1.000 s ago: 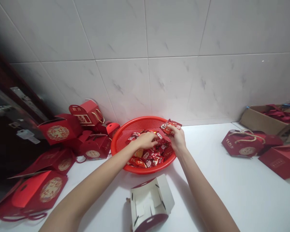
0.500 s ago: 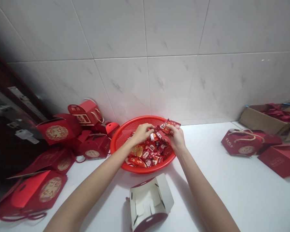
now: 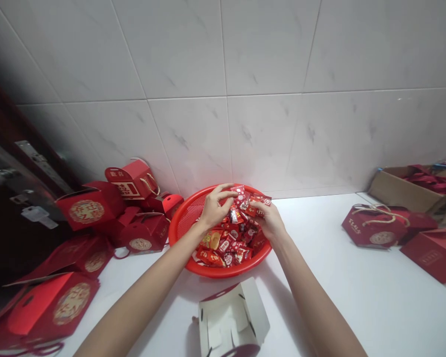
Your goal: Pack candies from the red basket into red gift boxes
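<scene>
A red plastic colander [image 3: 188, 267] holds many wrapped candies [image 3: 228, 243], mostly red, with one gold packet among them. Over its far side, my left hand [image 3: 216, 207] pinches a red dotted candy [image 3: 239, 194] between thumb and fingers. Beside it at the right rim, my right hand [image 3: 270, 219] is closed on several red candy packets [image 3: 255, 204], which stick out past the fingertips. In front of the colander stands an open gift box [image 3: 226, 317], white inside with nothing in it, its flap folded out to the right.
Red gift boxes [image 3: 87, 210] with gold emblems are piled at the left, beside a dark door with a key [image 3: 39, 216]. More red boxes [image 3: 375, 225] stand at the right, near a cardboard carton [image 3: 390, 186] of dark red ribbon-like things. A tiled wall [image 3: 193, 144] rises behind.
My left hand has moved right, closer to the right hand, and a red dotted candy now shows at its fingertips. The right hand keeps its packets. The view has tilted up slightly.
</scene>
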A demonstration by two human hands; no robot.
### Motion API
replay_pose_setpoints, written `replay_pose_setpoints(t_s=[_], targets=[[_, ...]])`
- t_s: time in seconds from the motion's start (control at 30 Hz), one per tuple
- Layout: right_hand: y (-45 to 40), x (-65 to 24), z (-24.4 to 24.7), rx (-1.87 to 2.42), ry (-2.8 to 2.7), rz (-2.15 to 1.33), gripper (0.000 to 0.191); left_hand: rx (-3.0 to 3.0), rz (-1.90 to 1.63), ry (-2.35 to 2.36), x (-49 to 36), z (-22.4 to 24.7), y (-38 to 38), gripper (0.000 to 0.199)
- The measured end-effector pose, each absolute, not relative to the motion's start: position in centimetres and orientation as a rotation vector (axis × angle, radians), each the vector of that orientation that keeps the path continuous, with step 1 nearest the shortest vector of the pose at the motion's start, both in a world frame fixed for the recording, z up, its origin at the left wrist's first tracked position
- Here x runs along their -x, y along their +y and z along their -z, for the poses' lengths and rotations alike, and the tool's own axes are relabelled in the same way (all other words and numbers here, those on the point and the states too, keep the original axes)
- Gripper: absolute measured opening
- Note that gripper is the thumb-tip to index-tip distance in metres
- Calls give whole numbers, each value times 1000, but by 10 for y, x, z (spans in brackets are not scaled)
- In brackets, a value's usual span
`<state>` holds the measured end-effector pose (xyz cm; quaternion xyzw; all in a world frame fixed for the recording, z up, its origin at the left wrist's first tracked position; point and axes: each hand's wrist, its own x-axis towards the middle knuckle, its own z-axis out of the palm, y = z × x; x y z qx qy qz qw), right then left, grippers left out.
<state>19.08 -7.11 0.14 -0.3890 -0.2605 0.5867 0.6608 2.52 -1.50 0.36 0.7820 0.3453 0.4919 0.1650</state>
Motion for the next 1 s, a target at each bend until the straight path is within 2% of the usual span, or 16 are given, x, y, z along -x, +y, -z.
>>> replay_pose_setpoints(t_s=[0.23, 0.53, 0.63, 0.77, 0.87, 1.0], targets=[[-71, -190, 3, 847, -650, -1313, 31, -1970, -1265, 986, -27, -1, -14, 48], [-74, -190, 1, 798, -704, -1320, 33, -1935, -1226, 1010, -18, -15, -24, 59], [-74, -191, 1, 768, -683, -1321, 32, -1910, -1215, 1033, -3, -34, -50, 48], [-76, -192, -4, 688, -696, -1328, 29, -2113, -904, 991, 26, -61, -111, 23], [-86, -193, -19, 666, -758, -1336, 29, -2253, -609, 1022, 42, -68, -161, 23], [-111, -196, -45, 682, -972, -1350, 36, -2289, -412, 1161, 51, -60, -205, 28]])
